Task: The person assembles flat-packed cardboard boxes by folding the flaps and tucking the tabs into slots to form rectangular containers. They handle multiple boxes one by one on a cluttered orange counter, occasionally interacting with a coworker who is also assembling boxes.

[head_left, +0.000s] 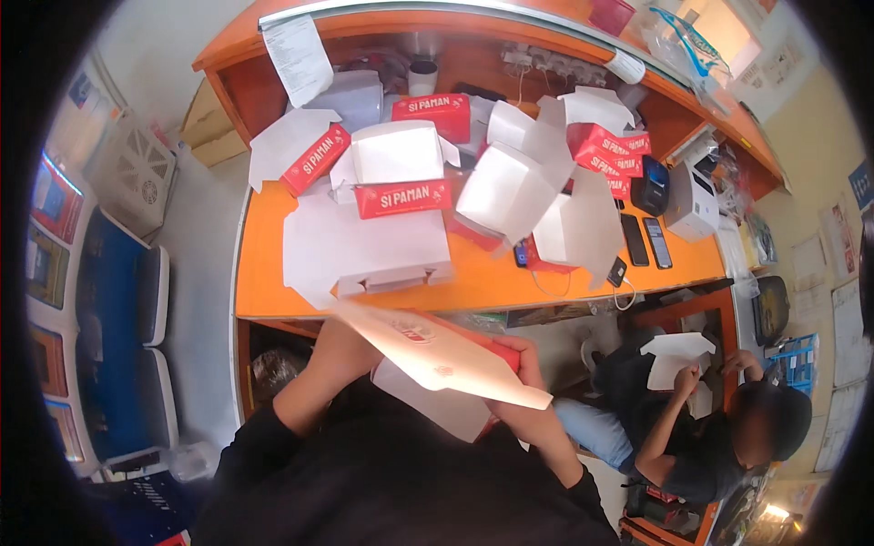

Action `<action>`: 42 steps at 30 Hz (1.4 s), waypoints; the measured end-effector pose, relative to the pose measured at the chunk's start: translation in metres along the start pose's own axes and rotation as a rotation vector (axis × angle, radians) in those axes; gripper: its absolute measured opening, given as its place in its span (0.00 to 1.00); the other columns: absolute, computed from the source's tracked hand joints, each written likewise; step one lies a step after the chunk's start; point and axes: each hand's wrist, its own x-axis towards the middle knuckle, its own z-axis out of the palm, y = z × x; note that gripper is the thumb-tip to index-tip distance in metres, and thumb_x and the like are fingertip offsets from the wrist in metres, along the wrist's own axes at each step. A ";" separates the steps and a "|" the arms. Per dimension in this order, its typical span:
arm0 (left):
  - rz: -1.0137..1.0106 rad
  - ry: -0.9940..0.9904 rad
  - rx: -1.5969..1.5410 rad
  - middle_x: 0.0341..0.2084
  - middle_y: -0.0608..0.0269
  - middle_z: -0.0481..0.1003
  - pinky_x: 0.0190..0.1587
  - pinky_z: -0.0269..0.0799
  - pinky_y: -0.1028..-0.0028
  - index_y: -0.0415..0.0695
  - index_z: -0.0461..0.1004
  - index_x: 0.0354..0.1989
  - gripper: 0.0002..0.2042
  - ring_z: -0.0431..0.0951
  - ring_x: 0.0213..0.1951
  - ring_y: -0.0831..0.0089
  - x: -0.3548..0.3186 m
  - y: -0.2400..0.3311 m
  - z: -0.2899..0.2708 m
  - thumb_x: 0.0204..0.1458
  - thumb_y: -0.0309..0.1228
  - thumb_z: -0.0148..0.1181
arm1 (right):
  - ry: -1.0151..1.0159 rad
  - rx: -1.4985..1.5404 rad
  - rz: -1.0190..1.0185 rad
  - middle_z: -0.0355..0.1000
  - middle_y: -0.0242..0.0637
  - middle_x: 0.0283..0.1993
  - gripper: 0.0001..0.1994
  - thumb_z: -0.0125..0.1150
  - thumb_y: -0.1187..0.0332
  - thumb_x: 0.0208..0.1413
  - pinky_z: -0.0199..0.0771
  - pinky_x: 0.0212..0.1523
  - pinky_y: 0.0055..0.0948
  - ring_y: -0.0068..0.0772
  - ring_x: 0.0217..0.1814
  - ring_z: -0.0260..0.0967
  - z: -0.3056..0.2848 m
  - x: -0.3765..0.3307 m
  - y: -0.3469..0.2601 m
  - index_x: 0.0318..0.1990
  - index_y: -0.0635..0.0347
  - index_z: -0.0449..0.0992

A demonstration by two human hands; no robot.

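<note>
One paper box (432, 353) is held by the left hand (341, 359) and the right hand (526, 396), near the orange tabletop (262, 268) where red and white boxes (403, 198) are spread.

The carton (437, 350) held in the fingers (526, 359) looks like smooth paperboard. Beyond the fingers, the orange desk top (259, 264) is smooth with a slight sheen; behind them, the black sleeves (259, 455) are matt cloth.

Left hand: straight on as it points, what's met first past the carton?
The left hand would probably meet the white cardboard lying on the orange desk; depth is unclear, so the desk's edge could come first.
</note>
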 end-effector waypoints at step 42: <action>0.315 -0.566 0.133 0.21 0.54 0.74 0.31 0.69 0.68 0.36 0.74 0.33 0.10 0.74 0.25 0.63 0.185 -0.182 -0.004 0.53 0.32 0.54 | 0.386 0.427 -0.033 0.62 0.32 0.60 0.26 0.54 0.59 0.60 0.67 0.48 0.29 0.24 0.51 0.67 0.121 0.164 0.030 0.64 0.51 0.58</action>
